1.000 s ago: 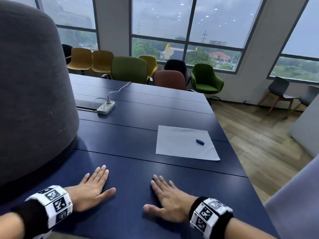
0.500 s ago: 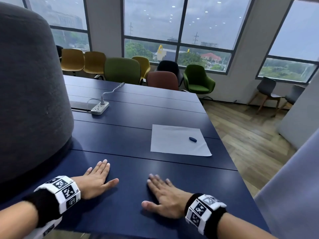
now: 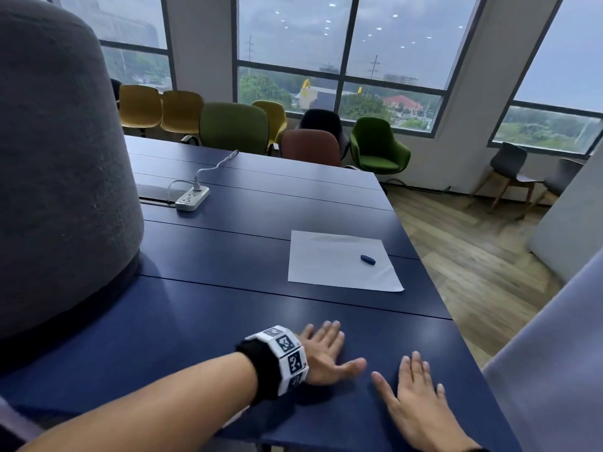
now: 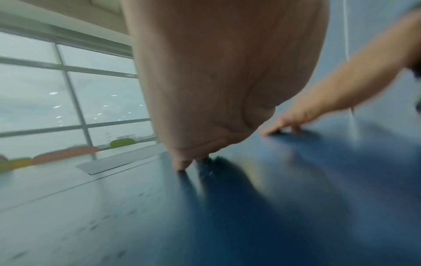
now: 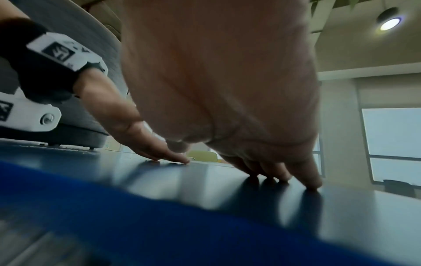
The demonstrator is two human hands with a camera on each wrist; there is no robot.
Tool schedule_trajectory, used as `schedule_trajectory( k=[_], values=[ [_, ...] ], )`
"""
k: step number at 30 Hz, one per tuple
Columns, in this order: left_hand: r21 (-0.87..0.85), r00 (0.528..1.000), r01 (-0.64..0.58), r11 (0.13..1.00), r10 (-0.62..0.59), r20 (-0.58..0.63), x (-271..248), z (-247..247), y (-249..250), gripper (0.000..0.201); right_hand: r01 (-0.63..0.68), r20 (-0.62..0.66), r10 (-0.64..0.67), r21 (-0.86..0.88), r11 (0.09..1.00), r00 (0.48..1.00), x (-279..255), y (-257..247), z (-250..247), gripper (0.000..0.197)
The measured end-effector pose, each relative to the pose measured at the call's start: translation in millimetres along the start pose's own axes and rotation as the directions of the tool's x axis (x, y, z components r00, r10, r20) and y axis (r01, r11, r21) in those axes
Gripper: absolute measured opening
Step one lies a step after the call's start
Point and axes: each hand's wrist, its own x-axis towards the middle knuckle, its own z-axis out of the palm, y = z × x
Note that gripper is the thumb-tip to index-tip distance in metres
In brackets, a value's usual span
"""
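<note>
- both hands are flat on the dark blue table [image 3: 212, 337], palms down, nothing in either one.
- left hand [image 3: 326, 353]: fingers straight and spread, thumb out toward the other hand.
- right hand [image 3: 414, 399] lies just beside it, fingers straight too, tips pressing the top.
- the sheet of paper [image 3: 326, 265] lies flat farther up the table, straight ahead of the fingers and apart from them, with one table seam in between.
- on its right half sits a small blue piece [image 3: 368, 260], too small to identify. its long axis runs roughly across the table, slightly slanted.
- my call: the left fingertips are a touch nearer the paper's near edge. the blue piece lies ahead between the two hands, so either could reach forward for it.
- off to the left there's a white power strip [image 3: 192, 199] and a big grey rounded shape [image 3: 58, 158].
</note>
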Motion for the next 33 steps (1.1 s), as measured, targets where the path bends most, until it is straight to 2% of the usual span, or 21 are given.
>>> schedule_trajectory(
  k=[2, 3, 6, 8, 11, 12, 14, 16, 19, 21, 23, 24, 25, 26, 27, 28, 30, 31, 32, 33],
  values=[
    [-0.074, 0.999, -0.051, 0.996, 0.052, 0.002, -10, -8, 2, 0.088, -0.024, -0.014, 0.024, -0.027, 0.999, 1.0, -3, -4, 6, 0.091],
    [-0.1, 0.999, -0.036, 0.994, 0.033, -0.031, -21, -11, -5, 0.088, -0.009, -0.019, 0.008, -0.033, 0.999, 1.0, -5, -11, 9, 0.097],
    [-0.15, 0.976, 0.144, 0.978, -0.165, -0.139, -61, -6, -45, 0.09, 0.088, -0.02, -0.089, -0.021, 0.996, 0.996, -10, -45, 14, 0.124],
    [-0.188, 0.916, 0.33, 0.925, -0.362, -0.175, -89, 11, -78, 0.092, 0.177, -0.01, -0.177, -0.036, 0.984, 0.984, -5, -70, 20, 0.134],
    [-0.29, 0.761, 0.557, 0.778, -0.618, -0.198, -122, 50, -107, 0.104, 0.38, 0.048, -0.378, -0.045, 0.924, 0.925, -2, -104, 30, 0.132],
    [-0.304, 0.725, 0.597, 0.743, -0.661, -0.191, -129, 61, -107, 0.111, 0.445, 0.076, -0.442, -0.021, 0.896, 0.894, -5, -111, 31, 0.127],
    [-0.327, 0.701, 0.623, 0.71, -0.693, -0.168, -130, 74, -98, 0.132, 0.519, 0.087, -0.519, 0.029, 0.855, 0.85, -16, -114, 31, 0.119],
    [-0.346, 0.699, 0.627, 0.698, -0.7, -0.147, -119, 75, -87, 0.148, 0.528, 0.034, -0.531, 0.058, 0.847, 0.847, -26, -105, 29, 0.113],
    [-0.347, 0.76, 0.536, 0.77, -0.619, -0.2, -89, 70, -62, 0.147, 0.5, -0.055, -0.498, 0.119, 0.858, 0.866, -38, -81, 30, 0.115],
    [-0.342, 0.829, 0.377, 0.861, -0.478, -0.289, -62, 65, -41, 0.147, 0.464, -0.093, -0.455, 0.206, 0.862, 0.886, -42, -66, 30, 0.115],
    [-0.398, 0.9, 0.143, 0.906, -0.287, -0.329, -50, 56, -23, 0.145, 0.431, -0.117, -0.416, 0.319, 0.844, 0.902, -48, -54, 28, 0.106],
    [-0.437, 0.908, 0.063, 0.897, -0.234, -0.349, -49, 52, -18, 0.141, 0.407, -0.128, -0.389, 0.37, 0.835, 0.912, -53, -49, 27, 0.105],
    [-0.462, 0.896, 0.031, 0.887, -0.229, -0.381, -53, 49, -21, 0.136, 0.377, -0.144, -0.35, 0.413, 0.829, 0.926, -57, -43, 26, 0.109],
    [-0.468, 0.867, 0.057, 0.882, -0.276, -0.414, -58, 48, -29, 0.133, 0.347, -0.171, -0.302, 0.442, 0.827, 0.938, -59, -35, 28, 0.117],
    [-0.462, 0.827, 0.134, 0.877, -0.356, -0.434, -66, 50, -42, 0.133, 0.323, -0.215, -0.25, 0.455, 0.83, 0.944, -58, -28, 32, 0.124],
    [-0.455, 0.774, 0.245, 0.856, -0.455, -0.44, -74, 53, -57, 0.134, 0.309, -0.263, -0.206, 0.45, 0.838, 0.942, -55, -19, 38, 0.129],
    [-0.44, 0.668, 0.475, 0.762, -0.638, -0.383, -92, 62, -92, 0.129, 0.286, -0.298, -0.171, 0.4, 0.871, 0.939, -51, -11, 47, 0.132],
    [-0.416, 0.639, 0.561, 0.716, -0.694, -0.332, -99, 64, -103, 0.12, 0.277, -0.304, -0.162, 0.391, 0.878, 0.939, -50, -9, 50, 0.131],
    [-0.386, 0.628, 0.61, 0.692, -0.72, -0.295, -102, 66, -110, 0.113, 0.285, -0.319, -0.161, 0.393, 0.874, 0.934, -50, -9, 51, 0.129],
    [-0.36, 0.642, 0.621, 0.696, -0.715, -0.275, -101, 66, -111, 0.108, 0.292, -0.336, -0.156, 0.406, 0.866, 0.929, -52, -11, 52, 0.127]
  ],
)
